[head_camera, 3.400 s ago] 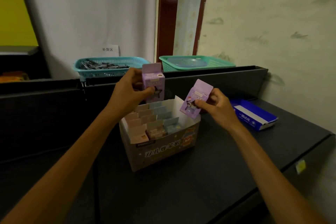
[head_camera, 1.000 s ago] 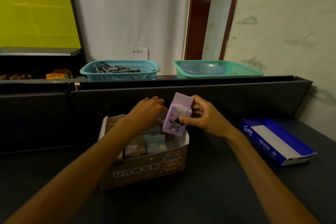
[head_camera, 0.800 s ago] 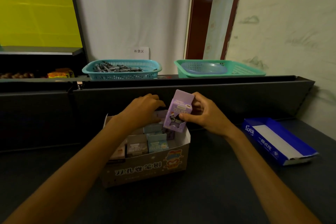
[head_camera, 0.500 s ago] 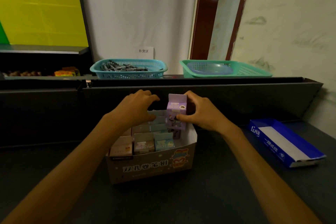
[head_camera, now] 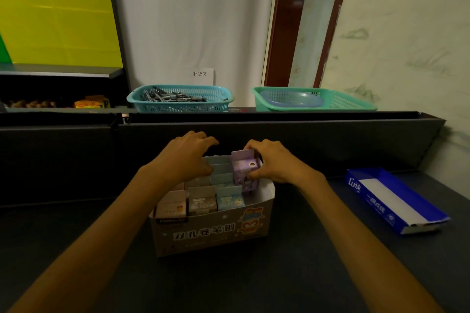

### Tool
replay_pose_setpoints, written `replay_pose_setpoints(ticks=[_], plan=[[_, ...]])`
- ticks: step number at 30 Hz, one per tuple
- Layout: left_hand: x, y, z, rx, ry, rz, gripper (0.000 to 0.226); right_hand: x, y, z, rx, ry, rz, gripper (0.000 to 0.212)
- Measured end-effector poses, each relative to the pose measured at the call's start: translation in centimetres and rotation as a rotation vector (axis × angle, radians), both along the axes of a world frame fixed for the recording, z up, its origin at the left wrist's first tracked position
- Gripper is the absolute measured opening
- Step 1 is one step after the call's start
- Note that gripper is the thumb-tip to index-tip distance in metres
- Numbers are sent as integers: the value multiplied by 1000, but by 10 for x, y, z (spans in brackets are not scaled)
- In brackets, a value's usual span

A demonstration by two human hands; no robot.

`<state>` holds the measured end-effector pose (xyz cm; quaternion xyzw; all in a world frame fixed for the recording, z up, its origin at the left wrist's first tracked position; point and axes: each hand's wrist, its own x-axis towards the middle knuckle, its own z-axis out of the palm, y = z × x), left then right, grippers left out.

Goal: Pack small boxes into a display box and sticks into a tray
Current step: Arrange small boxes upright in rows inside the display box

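Observation:
A printed cardboard display box (head_camera: pixel 211 232) stands on the dark counter, filled with several small boxes in rows. My right hand (head_camera: pixel 274 162) pinches a purple small box (head_camera: pixel 244 169) that sits low in the back right corner of the display box. My left hand (head_camera: pixel 189 157) hovers over the back rows with fingers curved, thumb near the blue boxes; I cannot see it holding anything. A blue basket (head_camera: pixel 180 99) of dark sticks sits on the ledge behind.
A green basket (head_camera: pixel 312 100) with a bluish plate stands on the ledge at right. An open blue tray-like carton (head_camera: pixel 394 201) lies on the counter to the right. A raised dark partition (head_camera: pixel 305 140) runs behind the display box.
My right hand has lowered the purple box from above the display box down into its back right corner. My left hand let go of its box and stays over the back rows.

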<state>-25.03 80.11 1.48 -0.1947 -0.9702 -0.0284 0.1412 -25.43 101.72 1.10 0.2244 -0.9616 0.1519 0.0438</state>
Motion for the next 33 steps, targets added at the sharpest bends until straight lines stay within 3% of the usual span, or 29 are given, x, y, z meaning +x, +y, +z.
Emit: replay_pose_setpoints(ticks=[16, 28, 33], plan=[[14, -5, 2, 60, 10, 38, 60, -6, -21, -1, 533, 227, 35, 54], [30, -14, 0, -20, 53, 153, 65, 14, -17, 6, 181, 230, 32, 54], [50, -29, -5, 1, 55, 278, 61, 21, -31, -3, 131, 281, 93, 54]])
